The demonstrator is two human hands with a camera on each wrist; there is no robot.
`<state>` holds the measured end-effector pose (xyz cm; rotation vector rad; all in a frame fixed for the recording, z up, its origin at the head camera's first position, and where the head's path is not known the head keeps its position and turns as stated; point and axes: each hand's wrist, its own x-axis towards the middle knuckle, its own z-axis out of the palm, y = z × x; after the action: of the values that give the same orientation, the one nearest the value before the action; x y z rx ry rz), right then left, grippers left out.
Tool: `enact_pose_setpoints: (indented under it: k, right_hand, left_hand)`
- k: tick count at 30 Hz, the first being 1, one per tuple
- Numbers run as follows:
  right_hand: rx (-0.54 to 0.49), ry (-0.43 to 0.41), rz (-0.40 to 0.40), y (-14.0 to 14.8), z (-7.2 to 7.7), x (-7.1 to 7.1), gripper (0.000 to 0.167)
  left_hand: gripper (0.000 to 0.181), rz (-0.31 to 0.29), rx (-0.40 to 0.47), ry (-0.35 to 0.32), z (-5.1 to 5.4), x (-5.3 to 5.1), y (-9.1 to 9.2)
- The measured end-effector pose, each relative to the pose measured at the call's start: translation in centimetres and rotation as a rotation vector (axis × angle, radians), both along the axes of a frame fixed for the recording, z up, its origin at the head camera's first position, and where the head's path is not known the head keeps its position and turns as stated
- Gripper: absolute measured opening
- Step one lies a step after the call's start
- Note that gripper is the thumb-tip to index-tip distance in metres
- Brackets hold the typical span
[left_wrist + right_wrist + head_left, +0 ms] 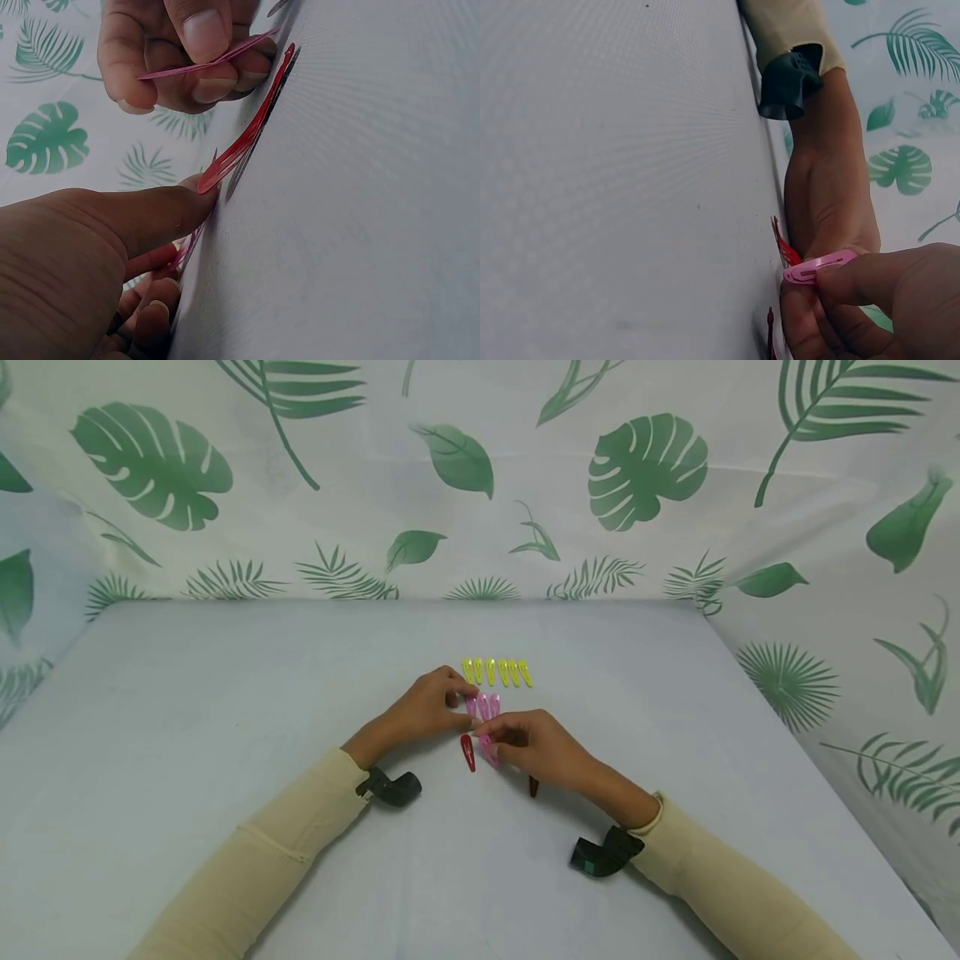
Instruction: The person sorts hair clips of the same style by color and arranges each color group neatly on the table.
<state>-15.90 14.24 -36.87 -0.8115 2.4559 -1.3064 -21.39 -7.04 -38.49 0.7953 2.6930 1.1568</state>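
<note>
My right hand [542,747] pinches a pink hair clip [819,266] between thumb and fingers, held just above the table. Opposite it, my left hand [431,706] has thumb and forefinger at the two ends of a pink hair clip [472,707] lying on the table. Two more pink hair clips [489,706] lie beside that one. A red hair clip [251,135] lies near the left thumb, its wide end by the thumb tip. Another red hair clip [533,787] shows partly from under the right hand.
Beyond the pink clips, several yellow hair clips [491,672] lie side by side in a row. The white table [225,693] meets a leaf-printed cloth [337,510] at its back and sides. Black wrist cameras are strapped on both sleeves.
</note>
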Motion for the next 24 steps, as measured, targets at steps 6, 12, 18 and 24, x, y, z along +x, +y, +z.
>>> enact_pose_setpoints:
  k: [6, 12, 18, 24]
  right_hand:
    - [-0.026, -0.001, 0.008, 0.2, -0.1, -0.3, 0.029]
    - [-0.028, -0.001, -0.026, 0.4, -0.1, -0.5, 0.031]
    - [-0.051, -0.014, -0.030, 0.7, 0.0, -0.9, 0.028]
    - [-0.049, -0.028, -0.074, 1.1, -0.1, -1.5, 0.024]
  left_hand:
    - [0.042, -0.001, 0.001, -0.005, 0.0, 0.0, 0.0]
    - [0.043, 0.001, -0.008, -0.011, 0.1, 0.0, 0.0]
    - [0.044, 0.016, -0.014, -0.035, 0.1, 0.0, 0.1]
    - [0.047, 0.023, -0.012, -0.050, 0.0, 0.1, 0.1]
